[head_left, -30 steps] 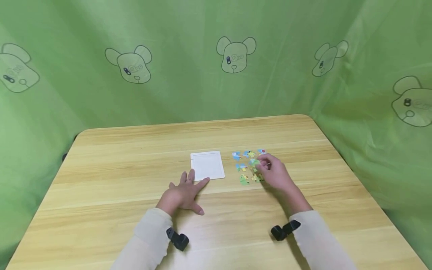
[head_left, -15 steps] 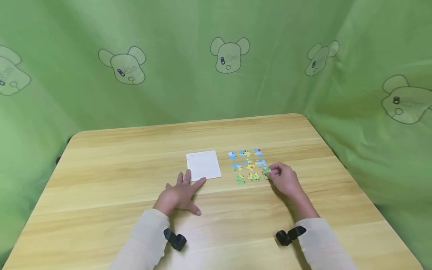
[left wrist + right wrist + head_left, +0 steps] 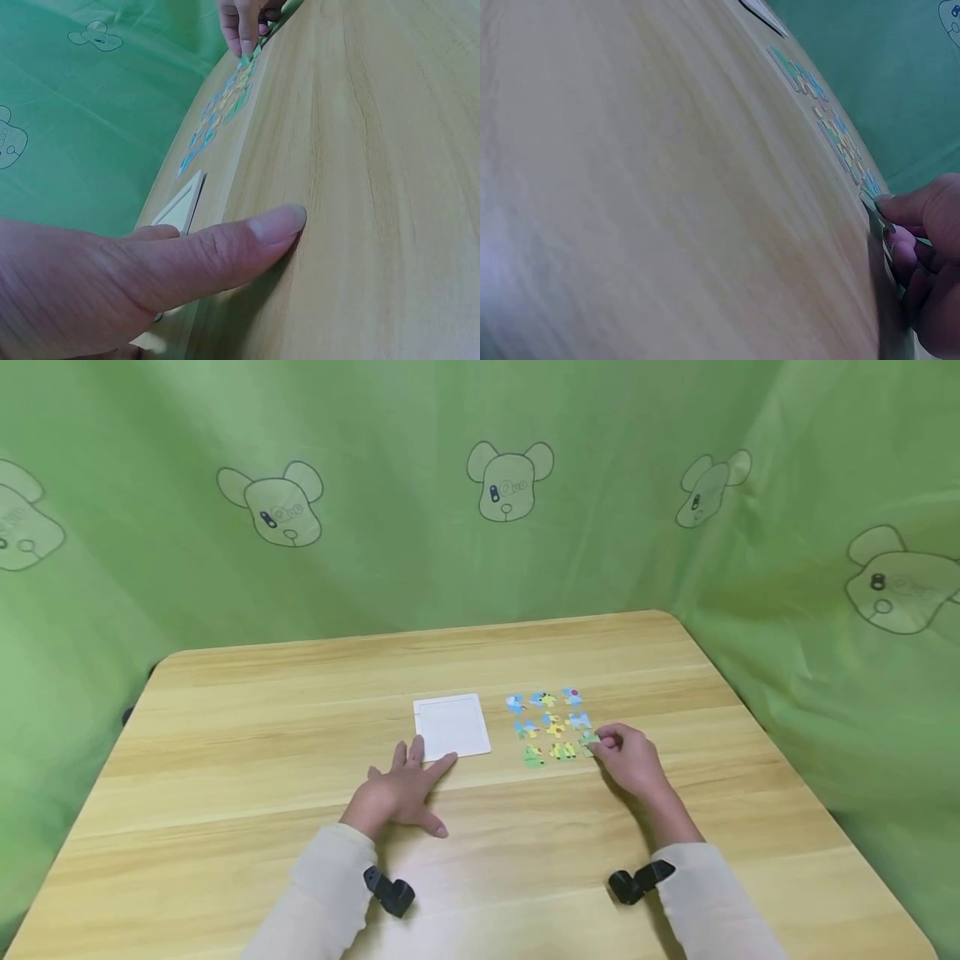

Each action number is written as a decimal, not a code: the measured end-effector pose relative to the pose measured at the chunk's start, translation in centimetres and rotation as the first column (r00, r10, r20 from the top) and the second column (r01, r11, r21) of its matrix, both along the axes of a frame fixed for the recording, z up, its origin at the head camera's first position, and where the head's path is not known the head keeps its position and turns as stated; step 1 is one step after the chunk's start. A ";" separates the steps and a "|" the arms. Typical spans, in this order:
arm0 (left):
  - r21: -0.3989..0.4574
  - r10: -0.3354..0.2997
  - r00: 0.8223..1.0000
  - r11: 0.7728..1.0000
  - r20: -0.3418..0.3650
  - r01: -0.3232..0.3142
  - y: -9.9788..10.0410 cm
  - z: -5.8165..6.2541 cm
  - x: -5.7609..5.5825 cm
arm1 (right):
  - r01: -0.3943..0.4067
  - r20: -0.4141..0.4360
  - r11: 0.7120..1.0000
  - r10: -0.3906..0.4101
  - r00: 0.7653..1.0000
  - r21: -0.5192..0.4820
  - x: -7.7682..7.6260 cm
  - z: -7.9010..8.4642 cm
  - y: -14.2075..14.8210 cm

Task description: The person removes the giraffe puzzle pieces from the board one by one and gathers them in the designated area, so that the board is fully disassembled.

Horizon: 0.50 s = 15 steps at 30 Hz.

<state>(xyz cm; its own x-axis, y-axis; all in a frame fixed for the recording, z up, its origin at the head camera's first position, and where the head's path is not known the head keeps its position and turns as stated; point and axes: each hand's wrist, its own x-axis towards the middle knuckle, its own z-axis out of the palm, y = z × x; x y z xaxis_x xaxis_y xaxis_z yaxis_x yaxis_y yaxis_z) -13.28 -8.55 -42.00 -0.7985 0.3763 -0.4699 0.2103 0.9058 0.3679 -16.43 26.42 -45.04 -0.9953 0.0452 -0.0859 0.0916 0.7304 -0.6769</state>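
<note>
My left hand [image 3: 399,793] lies spread on the table, its fingertips at the near edge of a white square puzzle frame [image 3: 452,727]. In the left wrist view the thumb [image 3: 225,255] stretches out straight over the wood. To the right of the frame, several jigsaw puzzle pieces [image 3: 554,725] in blue, yellow and green lie slightly apart in three rows. At the right end of the nearest row, my right hand [image 3: 632,762] pinches a green jigsaw puzzle piece [image 3: 587,742] between thumb and fingers. The right wrist view shows this piece [image 3: 869,200] low at the tabletop, its outer part hidden by the fingers.
The light wooden table [image 3: 510,868] has rounded far corners. A green curtain [image 3: 390,560] with printed bear heads hangs behind it and along both sides. A black wrist camera [image 3: 390,892] sits on the left sleeve, another camera [image 3: 640,882] on the right.
My right hand has moved from over the middle pieces toward the near right with the green jigsaw puzzle piece, which now lies lower at the row's end. The left hand keeps its place.
</note>
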 end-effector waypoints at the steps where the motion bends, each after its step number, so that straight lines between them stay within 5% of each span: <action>1: 0.000 0.000 1.000 1.000 -0.001 0.000 0.0 0.0 0.0 | -0.001 -0.001 1.000 0.001 1.000 0.002 0.0 0.0 0.1; 15: 0.006 0.004 1.000 1.000 -0.010 -0.004 0.1 -0.2 0.1 | 0.011 0.036 1.000 -0.010 0.999 -0.019 0.2 0.0 0.3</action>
